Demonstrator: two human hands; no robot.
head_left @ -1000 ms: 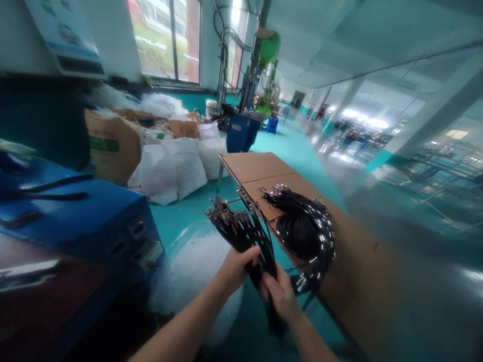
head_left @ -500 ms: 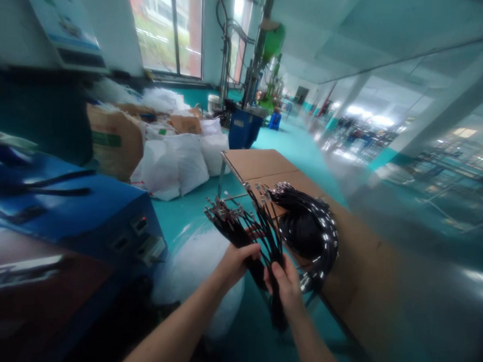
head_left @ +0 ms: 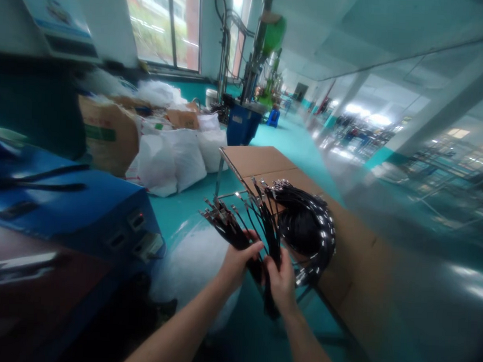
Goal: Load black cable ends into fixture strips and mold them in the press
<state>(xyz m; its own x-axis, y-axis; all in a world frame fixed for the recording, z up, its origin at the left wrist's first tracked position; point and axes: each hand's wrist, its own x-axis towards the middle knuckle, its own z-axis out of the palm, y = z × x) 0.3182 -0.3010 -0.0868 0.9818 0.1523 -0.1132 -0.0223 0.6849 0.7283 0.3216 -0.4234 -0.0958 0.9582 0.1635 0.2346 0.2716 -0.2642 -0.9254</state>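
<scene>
Currently both hands grip one bundle of black cables [head_left: 245, 228] in mid-air — left hand [head_left: 235, 260] clenched around the fanned-out strands, right hand [head_left: 280, 280] clasping the stems just beside it. Metal-tipped ends splay up and left. Behind them a coiled cable heap [head_left: 307, 225] rests on a cardboard-topped table [head_left: 262, 160] — blue machine [head_left: 74, 207] at left.

Both hands grip a fan of black cables [head_left: 243, 223] w/ metal ends. Left hand [head_left: 236, 260] holds the left part, right hand [head_left: 280, 280] just beside it. Coiled cable bundle [head_left: 307, 225] lies on cardboard-topped table [head_left: 258, 160] to the right. Blue machine [head_left: 66, 196] near left, white sacks [head_left: 174, 157] farther back.
</scene>
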